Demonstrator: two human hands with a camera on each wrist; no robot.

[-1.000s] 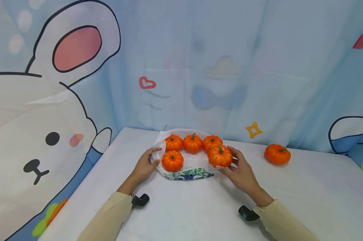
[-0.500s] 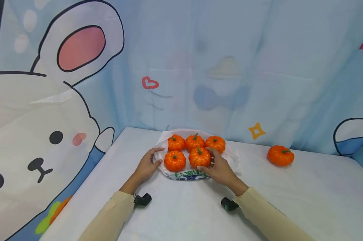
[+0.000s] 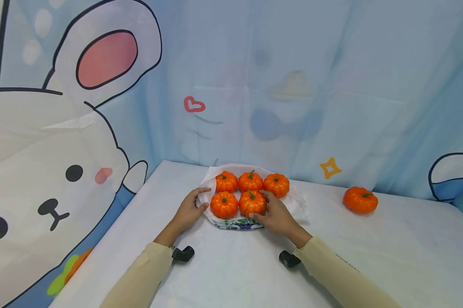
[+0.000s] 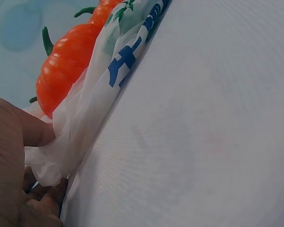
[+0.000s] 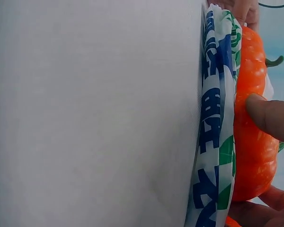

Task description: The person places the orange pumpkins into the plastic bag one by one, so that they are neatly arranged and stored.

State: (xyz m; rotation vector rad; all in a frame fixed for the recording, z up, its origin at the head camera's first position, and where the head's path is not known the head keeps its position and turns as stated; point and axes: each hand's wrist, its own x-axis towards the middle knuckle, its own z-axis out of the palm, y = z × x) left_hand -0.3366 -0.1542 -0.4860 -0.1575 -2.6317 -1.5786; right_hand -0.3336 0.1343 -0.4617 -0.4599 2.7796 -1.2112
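A white plastic bag (image 3: pixel 240 223) with blue and green print lies opened out on the table, several small orange toy pumpkins (image 3: pixel 225 205) resting on it in two rows. At its left edge my left hand (image 3: pixel 188 210) pinches the thin plastic between thumb and fingers, plain in the left wrist view. My right hand (image 3: pixel 280 217) holds the front-right pumpkin (image 3: pixel 253 203), which sits on the bag beside the front-left one. In the right wrist view its thumb presses the side of that pumpkin (image 5: pixel 255 156), with other fingers partly behind it.
Another orange pumpkin (image 3: pixel 360 200) lies on the white table (image 3: pixel 231 269) to the right, apart from the bag. Behind the table hangs a blue cartoon curtain (image 3: pixel 223 128). A black wrist camera (image 3: pixel 183 254) sticks out from the left sleeve, and another from the right.
My right hand has carried its pumpkin left and down onto the bag, into the front row. My left hand keeps its hold on the bag's edge. The view has shifted slightly.
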